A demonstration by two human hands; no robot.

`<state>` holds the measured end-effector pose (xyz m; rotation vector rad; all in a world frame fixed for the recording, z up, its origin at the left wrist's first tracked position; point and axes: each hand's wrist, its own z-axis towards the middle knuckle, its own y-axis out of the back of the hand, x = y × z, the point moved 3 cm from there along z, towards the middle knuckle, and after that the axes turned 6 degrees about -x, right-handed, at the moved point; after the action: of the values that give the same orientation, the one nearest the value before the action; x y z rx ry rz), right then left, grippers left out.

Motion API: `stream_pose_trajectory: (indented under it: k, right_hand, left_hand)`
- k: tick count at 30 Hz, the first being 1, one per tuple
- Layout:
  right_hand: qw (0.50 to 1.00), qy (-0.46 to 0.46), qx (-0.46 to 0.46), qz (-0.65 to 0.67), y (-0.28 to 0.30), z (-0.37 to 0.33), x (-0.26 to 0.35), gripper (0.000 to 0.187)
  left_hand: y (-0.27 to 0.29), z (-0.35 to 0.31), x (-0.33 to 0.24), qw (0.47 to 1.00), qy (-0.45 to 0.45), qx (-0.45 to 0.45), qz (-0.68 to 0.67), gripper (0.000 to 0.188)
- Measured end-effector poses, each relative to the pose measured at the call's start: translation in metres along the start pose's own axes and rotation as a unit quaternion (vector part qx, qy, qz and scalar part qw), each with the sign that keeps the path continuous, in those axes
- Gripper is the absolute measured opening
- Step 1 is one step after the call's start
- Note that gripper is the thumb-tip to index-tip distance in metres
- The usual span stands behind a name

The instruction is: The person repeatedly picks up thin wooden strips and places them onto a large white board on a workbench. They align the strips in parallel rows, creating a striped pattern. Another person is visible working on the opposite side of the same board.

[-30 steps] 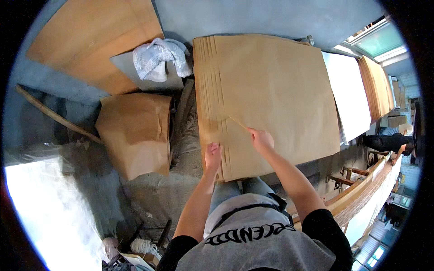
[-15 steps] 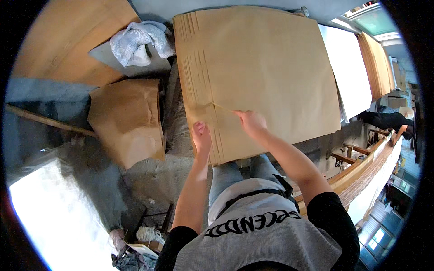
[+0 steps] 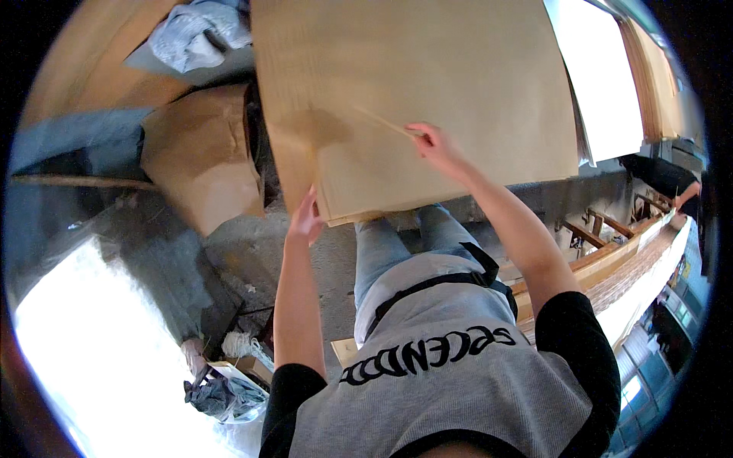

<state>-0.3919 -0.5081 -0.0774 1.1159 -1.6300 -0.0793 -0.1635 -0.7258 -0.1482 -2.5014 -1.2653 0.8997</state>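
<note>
A wide stack of brown paper sheets (image 3: 458, 91) lies in front of me. My left hand (image 3: 306, 220) is at its near left corner, with the fingers closed on the edge of the paper; how many sheets they hold cannot be told. Above the stack my right hand (image 3: 435, 146) grips a thin pale stick (image 3: 382, 120). The stick points left and away from me, over the paper. A blurred shadow falls on the sheets left of its tip.
A folded brown paper piece (image 3: 202, 153) lies to the left, below a pale crumpled cloth (image 3: 200, 34). White sheets (image 3: 599, 84) stand at the right. Beyond long wooden boards (image 3: 611, 282), another person's dark sleeve (image 3: 660, 177) shows. A dark bag (image 3: 221, 397) lies lower left.
My left hand has gone from the stack's left side to its near corner and taken the paper edge. The fanned edges no longer show. The stack sits higher in view.
</note>
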Motion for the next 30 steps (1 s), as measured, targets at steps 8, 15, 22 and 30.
stream_pose_trajectory:
  k: [8,15,22,30]
  right_hand:
    - [0.905,-0.280,-0.146,0.285,0.108,-0.116,-0.165,0.025]
    - [0.900,-0.332,-0.081,0.271,0.126,-0.166,-0.238,0.025]
    - [0.761,-0.365,-0.098,0.528,0.128,-0.165,-0.275,0.028]
    - [0.740,-0.354,-0.071,0.567,0.129,-0.148,-0.302,0.029]
  left_hand:
    - [-0.103,0.009,0.122,0.986,0.050,-0.004,-0.161,0.026]
    - [-0.155,0.052,0.136,0.979,-0.021,-0.179,-0.093,0.027]
    - [-0.125,0.011,0.165,0.963,-0.007,-0.246,-0.113,0.027]
    - [-0.132,0.014,0.164,0.946,0.012,-0.245,-0.212,0.024]
